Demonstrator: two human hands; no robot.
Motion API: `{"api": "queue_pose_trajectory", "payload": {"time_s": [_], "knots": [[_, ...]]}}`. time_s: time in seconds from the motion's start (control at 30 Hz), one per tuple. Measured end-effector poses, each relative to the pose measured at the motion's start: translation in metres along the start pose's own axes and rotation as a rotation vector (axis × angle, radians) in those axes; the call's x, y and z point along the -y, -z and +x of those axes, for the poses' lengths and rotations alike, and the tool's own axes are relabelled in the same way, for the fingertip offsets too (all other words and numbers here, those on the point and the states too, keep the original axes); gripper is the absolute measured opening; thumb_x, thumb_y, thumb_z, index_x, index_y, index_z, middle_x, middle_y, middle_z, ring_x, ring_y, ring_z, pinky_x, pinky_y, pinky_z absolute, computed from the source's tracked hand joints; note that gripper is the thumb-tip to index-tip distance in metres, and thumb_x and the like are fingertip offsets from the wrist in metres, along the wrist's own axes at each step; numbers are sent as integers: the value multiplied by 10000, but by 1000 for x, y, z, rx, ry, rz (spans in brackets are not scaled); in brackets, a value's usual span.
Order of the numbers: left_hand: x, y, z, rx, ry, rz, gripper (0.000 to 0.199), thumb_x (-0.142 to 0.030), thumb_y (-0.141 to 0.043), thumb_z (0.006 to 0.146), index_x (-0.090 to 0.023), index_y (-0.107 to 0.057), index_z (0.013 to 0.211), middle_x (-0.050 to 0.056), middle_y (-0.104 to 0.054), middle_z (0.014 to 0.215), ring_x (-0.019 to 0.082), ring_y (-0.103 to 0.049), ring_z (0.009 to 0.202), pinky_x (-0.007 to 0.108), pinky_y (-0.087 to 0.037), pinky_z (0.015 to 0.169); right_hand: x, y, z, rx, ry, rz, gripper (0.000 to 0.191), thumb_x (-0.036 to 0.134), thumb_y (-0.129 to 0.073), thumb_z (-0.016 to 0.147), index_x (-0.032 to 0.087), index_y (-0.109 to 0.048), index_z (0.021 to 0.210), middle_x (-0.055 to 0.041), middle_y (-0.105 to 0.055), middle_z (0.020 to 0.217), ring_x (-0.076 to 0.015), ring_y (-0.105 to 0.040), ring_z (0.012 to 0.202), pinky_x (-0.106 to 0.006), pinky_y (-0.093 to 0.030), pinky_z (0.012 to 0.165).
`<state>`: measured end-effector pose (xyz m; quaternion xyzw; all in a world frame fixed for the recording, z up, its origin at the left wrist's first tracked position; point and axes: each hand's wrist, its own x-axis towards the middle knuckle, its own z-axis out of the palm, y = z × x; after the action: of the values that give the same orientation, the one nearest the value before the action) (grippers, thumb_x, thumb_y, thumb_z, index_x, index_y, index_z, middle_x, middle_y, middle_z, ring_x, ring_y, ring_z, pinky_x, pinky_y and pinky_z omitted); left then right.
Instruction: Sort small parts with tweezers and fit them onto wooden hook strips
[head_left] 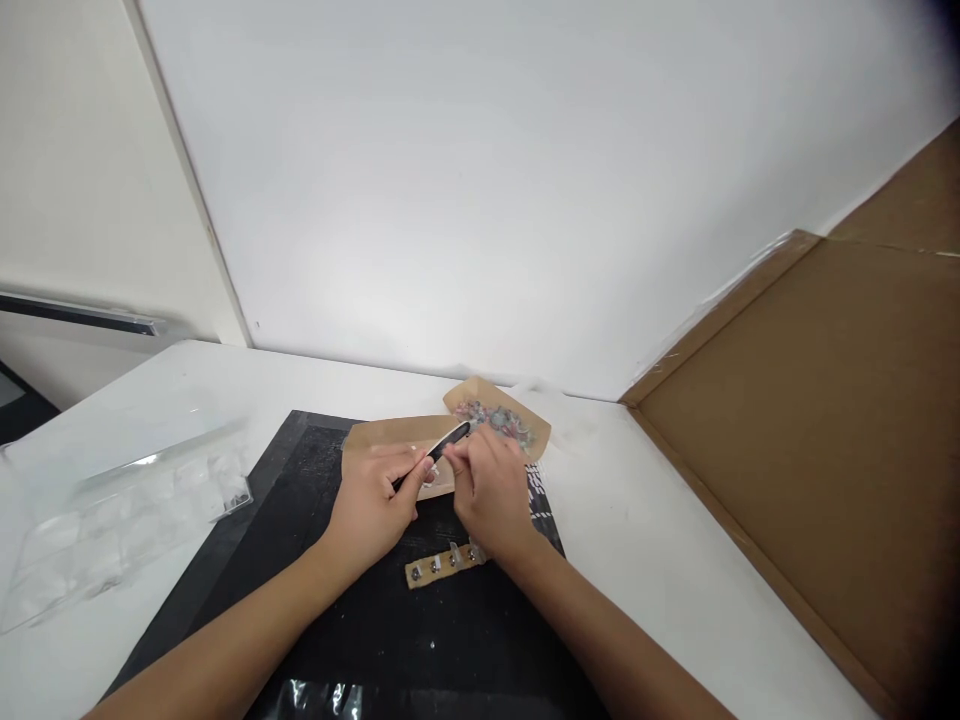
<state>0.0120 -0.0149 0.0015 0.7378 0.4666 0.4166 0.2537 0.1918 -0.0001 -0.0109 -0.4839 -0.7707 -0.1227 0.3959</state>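
Note:
Above the black mat (pixel 375 630), my left hand (pixel 375 500) is closed around a slim black tool (pixel 453 436) with a pale edge, which points up to the right. Its exact kind cannot be made out. My right hand (pixel 491 495) is closed in a pinch close to the tool; whatever lies between those fingertips is hidden. Below the hands, a narrow tan strip (pixel 444 567) carries several small shiny metal pieces and clear tabs, its right end partly covered by my right wrist. Behind my hands lies a brown paper packet (pixel 390 432) with a clear window.
A second brown packet (pixel 472 392), holding small coloured and clear bits, lies farther back. On the left, a clear plastic compartment box (pixel 127 530) rests on the white table (pixel 615 540). Brown cardboard (pixel 810 430) stands along the right side, and a white wall panel (pixel 465 200) rises behind.

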Motion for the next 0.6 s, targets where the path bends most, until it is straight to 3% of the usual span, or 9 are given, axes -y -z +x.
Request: {"api": "queue_pose_trajectory", "payload": {"time_s": [0.17, 0.3, 0.43, 0.6], "knots": [[-1, 2, 0, 3, -43, 36, 383, -329, -483, 1033, -189, -728, 774, -9, -625, 573, 155, -630, 595, 274, -454, 671, -1, 1, 1, -49, -32, -18, 244, 219, -474, 1036, 212, -500, 793, -13, -580, 764, -185, -531, 732, -339, -319, 736], [-2, 2, 1, 21, -62, 44, 406, -328, -480, 1038, -182, -700, 731, -2, -627, 596, 152, -612, 595, 273, -439, 651, -2, 3, 1, 7, 21, 24, 249, 222, -472, 1038, 212, -496, 790, 0, -565, 742, -179, -528, 720, -341, -321, 748], [-1, 1, 1, 2, -89, 12, 366, -297, -496, 1034, -178, -710, 763, -7, -626, 600, 147, -619, 616, 263, -438, 658, -3, 4, 1, -34, -27, -11, 255, 223, -474, 1037, 212, -492, 783, -10, -568, 750, -181, -526, 730, -344, -325, 751], [2, 1, 0, 1, -122, 39, 391, -305, -492, 1037, -169, -683, 724, -2, -597, 628, 131, -578, 589, 252, -415, 608, -1, 5, 1, 21, -14, 40, 247, 215, -478, 1033, 211, -489, 786, 0, -568, 748, -174, -536, 726, -340, -332, 769]]}}
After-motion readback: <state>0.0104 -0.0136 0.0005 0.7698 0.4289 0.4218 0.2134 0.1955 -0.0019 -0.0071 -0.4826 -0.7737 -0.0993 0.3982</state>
